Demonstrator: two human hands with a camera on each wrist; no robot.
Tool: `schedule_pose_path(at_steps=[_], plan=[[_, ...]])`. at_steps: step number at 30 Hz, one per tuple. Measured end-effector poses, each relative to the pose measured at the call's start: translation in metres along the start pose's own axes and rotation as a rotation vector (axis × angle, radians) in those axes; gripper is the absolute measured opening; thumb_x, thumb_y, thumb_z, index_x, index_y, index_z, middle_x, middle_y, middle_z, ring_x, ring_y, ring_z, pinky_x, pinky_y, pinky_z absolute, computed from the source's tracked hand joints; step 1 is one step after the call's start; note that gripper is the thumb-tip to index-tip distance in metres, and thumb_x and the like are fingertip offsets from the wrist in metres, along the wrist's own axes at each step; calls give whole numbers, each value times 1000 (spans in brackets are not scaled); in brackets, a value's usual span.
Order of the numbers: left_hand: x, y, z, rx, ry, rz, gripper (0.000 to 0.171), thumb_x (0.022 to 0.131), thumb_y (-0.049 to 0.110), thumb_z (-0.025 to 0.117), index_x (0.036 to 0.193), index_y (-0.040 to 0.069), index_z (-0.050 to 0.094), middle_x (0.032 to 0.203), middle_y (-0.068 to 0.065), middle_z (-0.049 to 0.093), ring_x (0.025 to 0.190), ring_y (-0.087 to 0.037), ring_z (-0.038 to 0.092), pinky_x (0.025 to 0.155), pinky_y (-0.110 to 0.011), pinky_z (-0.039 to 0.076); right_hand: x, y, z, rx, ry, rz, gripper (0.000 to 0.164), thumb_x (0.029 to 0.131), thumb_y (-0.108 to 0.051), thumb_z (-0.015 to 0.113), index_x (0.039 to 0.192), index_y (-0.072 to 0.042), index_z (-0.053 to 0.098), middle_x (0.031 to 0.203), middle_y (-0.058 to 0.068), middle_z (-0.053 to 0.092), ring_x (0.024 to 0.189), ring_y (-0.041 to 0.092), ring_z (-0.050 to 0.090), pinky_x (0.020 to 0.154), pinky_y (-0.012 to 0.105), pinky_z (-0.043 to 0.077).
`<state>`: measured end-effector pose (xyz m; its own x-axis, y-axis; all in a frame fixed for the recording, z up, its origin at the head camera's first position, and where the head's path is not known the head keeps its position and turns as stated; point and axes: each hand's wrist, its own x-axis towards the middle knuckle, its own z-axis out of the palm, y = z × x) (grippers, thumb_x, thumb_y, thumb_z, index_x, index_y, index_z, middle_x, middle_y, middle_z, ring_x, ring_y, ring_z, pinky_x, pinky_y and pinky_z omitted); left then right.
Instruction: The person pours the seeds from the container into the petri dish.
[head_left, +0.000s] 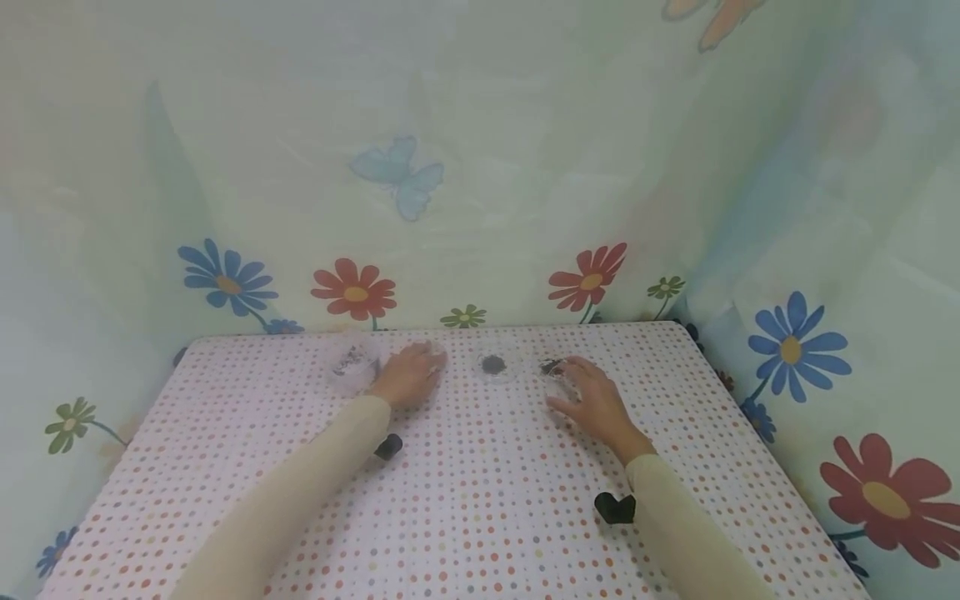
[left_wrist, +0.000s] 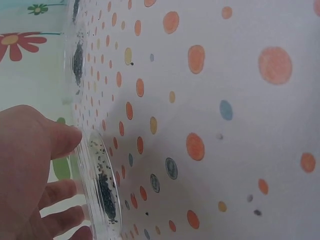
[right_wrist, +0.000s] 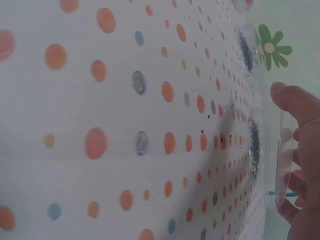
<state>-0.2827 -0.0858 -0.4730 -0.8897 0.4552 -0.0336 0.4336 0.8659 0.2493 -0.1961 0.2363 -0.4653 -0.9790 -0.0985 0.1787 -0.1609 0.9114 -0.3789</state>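
In the head view my left hand (head_left: pixel 411 375) lies over a clear round dish at the back of the table. The left wrist view shows its thumb and fingers around the rim of this dish (left_wrist: pixel 107 185), which holds dark grains. My right hand (head_left: pixel 596 404) is at the rightmost dish. In the right wrist view its thumb and fingers hold a clear round lid (right_wrist: pixel 284 160) by the rim. Right beside that lid sits a shallow dish with dark grains (right_wrist: pixel 255 145). Between the hands stands another clear dish (head_left: pixel 493 365) with a dark heap.
Left of my left hand stands a further clear dish (head_left: pixel 354 367) with grains scattered in it. A dotted cloth (head_left: pixel 465 500) covers the table, with a few dark specks on it near the right dish. A flowered sheet (head_left: pixel 487 233) rises behind the table's back edge.
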Motion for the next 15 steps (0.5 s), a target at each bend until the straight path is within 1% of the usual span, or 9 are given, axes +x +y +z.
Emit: schedule_pose_path(at_steps=[2, 5, 7, 12, 15], plan=[[0, 0, 1, 0, -6, -5, 44, 94, 32, 46, 137, 27, 41, 148, -5, 33, 136, -26, 29, 110, -50, 27, 2, 0, 0, 1, -3, 0, 66, 78, -40, 68, 132, -9, 46, 142, 14, 37, 131, 34, 34, 105, 56, 31], [-1, 3, 1, -21, -34, -4, 44, 94, 30, 47, 138, 25, 41, 148, -6, 31, 137, -27, 28, 111, -51, 26, 4, 0, 0, 3, -4, 16, 65, 78, -38, 69, 131, -8, 47, 141, 15, 38, 130, 35, 34, 104, 57, 30], [0, 4, 2, -9, -45, 4, 44, 94, 30, 46, 138, 25, 41, 148, -7, 31, 137, -27, 27, 111, -50, 26, 6, -1, 0, 9, -8, 29, 66, 78, -38, 69, 131, -7, 46, 141, 16, 37, 130, 36, 34, 104, 58, 29], [2, 4, 1, 40, -26, -12, 43, 94, 32, 45, 137, 28, 41, 148, -4, 33, 138, -24, 28, 111, -47, 27, 17, 0, 0, 25, -12, 20, 67, 78, -38, 69, 132, -7, 45, 143, 17, 35, 130, 38, 32, 105, 59, 27], [1, 3, 0, 22, -23, -24, 44, 94, 31, 46, 137, 28, 41, 148, -4, 32, 138, -24, 28, 111, -48, 26, 26, 1, 2, 31, -26, 18, 68, 78, -39, 69, 133, -7, 44, 143, 17, 35, 131, 38, 31, 106, 58, 26]])
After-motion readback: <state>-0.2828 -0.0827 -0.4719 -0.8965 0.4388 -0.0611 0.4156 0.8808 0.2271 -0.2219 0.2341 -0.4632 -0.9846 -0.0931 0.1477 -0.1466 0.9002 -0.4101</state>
